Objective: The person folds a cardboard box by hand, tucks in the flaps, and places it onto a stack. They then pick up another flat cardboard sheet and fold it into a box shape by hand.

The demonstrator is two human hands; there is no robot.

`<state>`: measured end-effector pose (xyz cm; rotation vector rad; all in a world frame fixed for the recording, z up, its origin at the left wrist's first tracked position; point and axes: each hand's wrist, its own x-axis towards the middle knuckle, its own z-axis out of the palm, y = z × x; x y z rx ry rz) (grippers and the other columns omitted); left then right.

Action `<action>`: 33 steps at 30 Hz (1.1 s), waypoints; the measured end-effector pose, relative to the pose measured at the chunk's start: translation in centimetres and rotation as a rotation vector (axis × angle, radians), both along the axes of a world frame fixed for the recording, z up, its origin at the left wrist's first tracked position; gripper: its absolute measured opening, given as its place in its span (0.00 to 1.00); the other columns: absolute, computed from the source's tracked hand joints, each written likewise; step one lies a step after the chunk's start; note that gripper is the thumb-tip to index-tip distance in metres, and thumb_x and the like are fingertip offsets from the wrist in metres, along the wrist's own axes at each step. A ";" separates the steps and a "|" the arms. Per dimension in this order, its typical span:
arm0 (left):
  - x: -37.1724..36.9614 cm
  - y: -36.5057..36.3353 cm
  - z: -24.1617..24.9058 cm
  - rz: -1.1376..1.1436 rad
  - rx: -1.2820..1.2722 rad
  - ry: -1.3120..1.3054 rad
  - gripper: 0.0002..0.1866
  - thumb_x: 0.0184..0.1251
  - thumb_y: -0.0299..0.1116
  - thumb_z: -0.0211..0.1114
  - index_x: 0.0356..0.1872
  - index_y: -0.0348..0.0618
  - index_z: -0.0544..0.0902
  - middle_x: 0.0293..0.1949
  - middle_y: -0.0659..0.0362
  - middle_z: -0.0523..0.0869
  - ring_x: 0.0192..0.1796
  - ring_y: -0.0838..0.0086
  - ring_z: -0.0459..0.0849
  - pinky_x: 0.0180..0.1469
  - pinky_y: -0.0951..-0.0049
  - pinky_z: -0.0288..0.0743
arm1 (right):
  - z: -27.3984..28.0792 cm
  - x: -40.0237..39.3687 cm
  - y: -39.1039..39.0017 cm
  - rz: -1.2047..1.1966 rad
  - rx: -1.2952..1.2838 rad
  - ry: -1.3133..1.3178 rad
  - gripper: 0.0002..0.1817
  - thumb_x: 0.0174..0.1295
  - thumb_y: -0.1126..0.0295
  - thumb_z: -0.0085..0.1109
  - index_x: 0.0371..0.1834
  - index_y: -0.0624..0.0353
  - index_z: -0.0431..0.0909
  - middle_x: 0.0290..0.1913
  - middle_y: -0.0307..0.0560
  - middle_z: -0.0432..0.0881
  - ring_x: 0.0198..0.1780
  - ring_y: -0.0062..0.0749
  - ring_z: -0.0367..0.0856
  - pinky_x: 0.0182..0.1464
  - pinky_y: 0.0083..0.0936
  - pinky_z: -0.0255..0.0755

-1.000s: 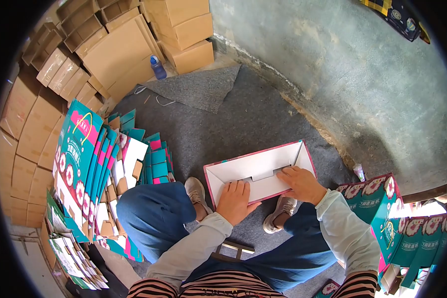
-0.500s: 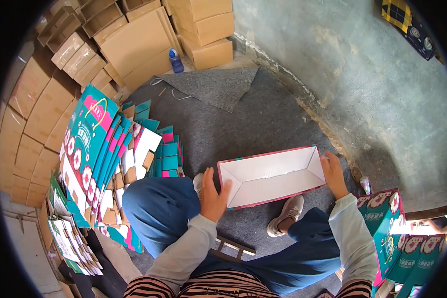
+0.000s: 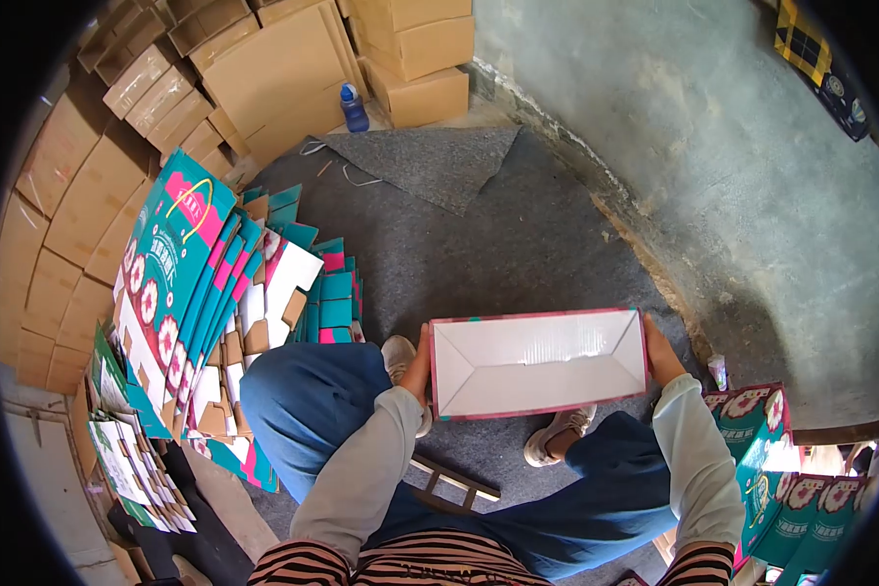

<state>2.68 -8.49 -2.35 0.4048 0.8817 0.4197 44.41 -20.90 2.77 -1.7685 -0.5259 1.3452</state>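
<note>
A long cardboard carton (image 3: 539, 379) with red-pink edges is held level in front of me, above the floor. White folded panels with slanting crease lines face up at me. My left hand (image 3: 418, 367) presses against its left end, the fingers mostly hidden behind the side. On the opposite end my right hand (image 3: 662, 354) grips the carton, with its fingertips out of sight. Both knees are spread below it, and a shoe (image 3: 560, 437) shows just under the carton's lower edge.
Flattened teal and pink printed cartons (image 3: 181, 254) are stacked at my left. Printed teal cartons (image 3: 752, 430) stand at lower right. Brown boxes (image 3: 78, 195) line the left side. A blue bottle (image 3: 354, 109) and a grey mat (image 3: 430, 161) are ahead, beside a concrete wall (image 3: 654, 107).
My left hand, spread beside the carton's left end before, has closed against it. The carton has moved slightly down and tilted flatter, and its right end is lower.
</note>
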 end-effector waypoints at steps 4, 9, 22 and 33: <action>-0.9 -0.4 -0.2 0.014 0.021 0.008 0.45 0.61 0.75 0.44 0.70 0.51 0.66 0.71 0.55 0.64 0.72 0.63 0.60 0.71 0.56 0.54 | 1.0 -0.6 -0.8 0.097 -0.013 0.120 0.27 0.72 0.49 0.43 0.62 0.60 0.73 0.57 0.47 0.80 0.56 0.31 0.79 0.59 0.29 0.72; -1.2 0.8 3.4 0.082 0.271 -0.102 0.39 0.67 0.68 0.45 0.68 0.47 0.67 0.67 0.53 0.70 0.68 0.62 0.68 0.68 0.57 0.64 | 6.2 -2.0 -0.6 0.172 0.322 0.143 0.23 0.72 0.59 0.45 0.63 0.62 0.71 0.60 0.47 0.77 0.59 0.30 0.77 0.61 0.27 0.70; -0.8 1.9 5.3 0.285 0.466 0.039 0.33 0.76 0.58 0.39 0.64 0.40 0.71 0.59 0.54 0.76 0.62 0.65 0.72 0.65 0.65 0.61 | 3.2 -1.5 -2.0 -0.116 0.224 0.135 0.25 0.69 0.51 0.51 0.61 0.54 0.71 0.54 0.42 0.79 0.51 0.28 0.79 0.52 0.29 0.75; -0.3 -1.1 1.2 0.184 0.605 0.256 0.32 0.74 0.52 0.52 0.68 0.37 0.66 0.63 0.50 0.71 0.66 0.65 0.68 0.68 0.70 0.59 | -2.7 -1.5 -1.8 -0.186 0.182 0.293 0.25 0.70 0.59 0.52 0.67 0.57 0.65 0.59 0.45 0.76 0.56 0.31 0.77 0.55 0.29 0.75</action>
